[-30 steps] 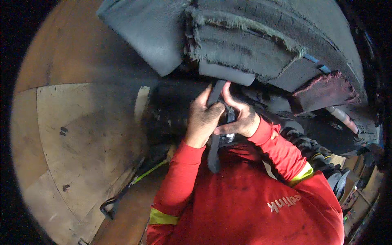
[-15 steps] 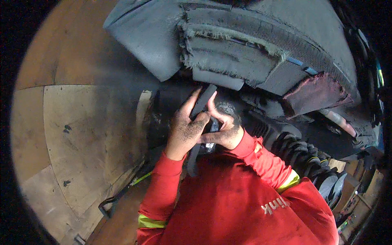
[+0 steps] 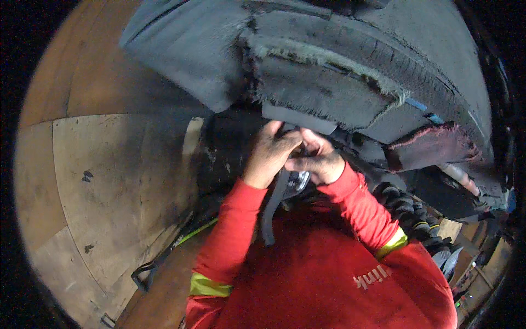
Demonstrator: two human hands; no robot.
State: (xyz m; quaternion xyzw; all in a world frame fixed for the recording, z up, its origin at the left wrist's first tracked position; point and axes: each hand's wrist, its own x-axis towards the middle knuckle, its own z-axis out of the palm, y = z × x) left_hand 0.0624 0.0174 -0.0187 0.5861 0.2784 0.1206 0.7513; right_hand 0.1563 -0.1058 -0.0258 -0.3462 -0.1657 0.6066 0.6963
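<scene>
Near the middle, my left hand [image 3: 271,152] is closed on a dark grey, flat, flexible strip [image 3: 273,205], whose free end hangs toward my chest. My right hand [image 3: 322,160] meets it at the fingertips, its fingers bent and pressed in around the strip's upper part. That upper part is mostly covered by my fingers. Just under my right hand shows a shiny, clear-and-dark thing [image 3: 298,182] that I cannot make out. Both hands are smudged with black, and red sleeves with yellow bands cover my forearms.
Beyond my hands hangs a large grey padded cover [image 3: 323,82] with frayed edges, with a frayed dark red patch [image 3: 433,145] on its right. Wooden panels [image 3: 120,164] stand at left. A heap of black ridged pieces [image 3: 405,208] lies at right, near a pale tube-like shape [image 3: 460,178].
The strip's upper end, which stuck up between my hands, is now covered by my fingers. Both hands have shifted slightly right and curled closer together, and more of the strip hangs below.
</scene>
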